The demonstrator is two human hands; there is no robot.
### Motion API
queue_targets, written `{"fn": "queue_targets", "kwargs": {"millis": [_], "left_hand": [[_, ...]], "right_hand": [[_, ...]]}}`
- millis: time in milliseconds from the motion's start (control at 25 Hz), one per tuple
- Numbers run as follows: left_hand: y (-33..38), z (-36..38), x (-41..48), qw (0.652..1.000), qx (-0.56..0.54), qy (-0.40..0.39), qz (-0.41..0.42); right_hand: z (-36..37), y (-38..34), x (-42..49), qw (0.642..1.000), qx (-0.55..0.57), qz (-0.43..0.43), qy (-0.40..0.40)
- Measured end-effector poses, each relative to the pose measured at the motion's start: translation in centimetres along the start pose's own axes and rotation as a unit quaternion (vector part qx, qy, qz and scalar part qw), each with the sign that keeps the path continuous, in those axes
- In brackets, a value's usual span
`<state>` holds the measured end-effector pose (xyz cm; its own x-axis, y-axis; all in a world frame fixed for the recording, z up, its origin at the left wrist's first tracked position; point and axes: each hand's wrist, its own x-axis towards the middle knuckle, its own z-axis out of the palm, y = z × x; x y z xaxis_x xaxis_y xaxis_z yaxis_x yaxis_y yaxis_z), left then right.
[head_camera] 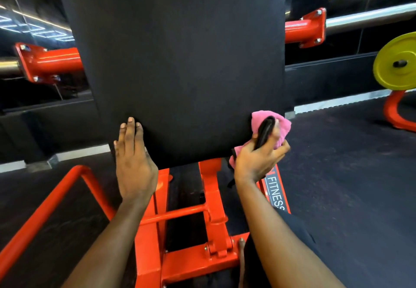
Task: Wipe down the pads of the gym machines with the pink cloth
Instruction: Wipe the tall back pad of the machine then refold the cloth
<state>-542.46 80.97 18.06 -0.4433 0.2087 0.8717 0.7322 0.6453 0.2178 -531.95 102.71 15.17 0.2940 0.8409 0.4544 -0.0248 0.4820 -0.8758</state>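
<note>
At the lower right corner of the black pad (180,62), the right hand (258,159) has its fingers curled round the pink cloth (282,125). The cloth is all bunched up, with some slim dark thing (265,132) clamped against it. Could be a strap or a phone, can't tell.

The cloth is touching the pad's edge right at that corner, so the wiping hand is on the surface. What matters imo: nearly all of the pad lies up and to the left of that grip. Its long axis runs up and away from the person, so I'd guess the next stroke goes up along the right edge or sweeps leftward across the bottom.

Over at the pad's lower left corner, the left hand (135,164) lies flat, fingers straight and together, tips on the face. It holds nothing and looks like it's just steadying things, so only the right can wipe.

Below the pad is the orange frame (213,193). Well off to the pad's right sits a yellow weight plate (396,62).
</note>
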Motion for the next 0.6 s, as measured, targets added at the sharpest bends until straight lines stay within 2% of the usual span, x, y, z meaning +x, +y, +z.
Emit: {"fn": "queue_targets", "kwargs": {"millis": [80,120,200,280,360,480,600], "left_hand": [[-0.2,0.1,0.1,1.000,0.009,0.001,0.010],[-0.2,0.1,0.1,1.000,0.012,0.006,0.012],[-0.2,0.1,0.3,1.000,0.004,0.023,0.018],[-0.6,-0.1,0.4,0.997,-0.034,0.063,0.029],[-1.4,-0.2,0.6,0.989,-0.089,0.108,0.038],[-2.5,0.2,0.7,0.980,-0.125,0.142,0.056],[-2.9,1.9,-0.1,0.980,-0.116,0.150,0.052]], "right_hand": [[-0.1,-0.5,-1.1,1.000,-0.006,-0.005,-0.013],[-0.2,-1.0,-2.7,0.999,-0.004,-0.025,-0.045],[-0.5,-2.1,-6.6,0.985,0.011,-0.088,-0.150],[-1.4,-2.6,-10.5,0.949,0.033,-0.148,-0.278],[-2.9,-2.5,-13.0,0.910,0.077,-0.174,-0.368],[-2.9,-2.1,-13.8,0.898,0.109,-0.188,-0.382],[-1.7,-2.4,-13.8,0.912,0.141,-0.140,-0.360]]}}
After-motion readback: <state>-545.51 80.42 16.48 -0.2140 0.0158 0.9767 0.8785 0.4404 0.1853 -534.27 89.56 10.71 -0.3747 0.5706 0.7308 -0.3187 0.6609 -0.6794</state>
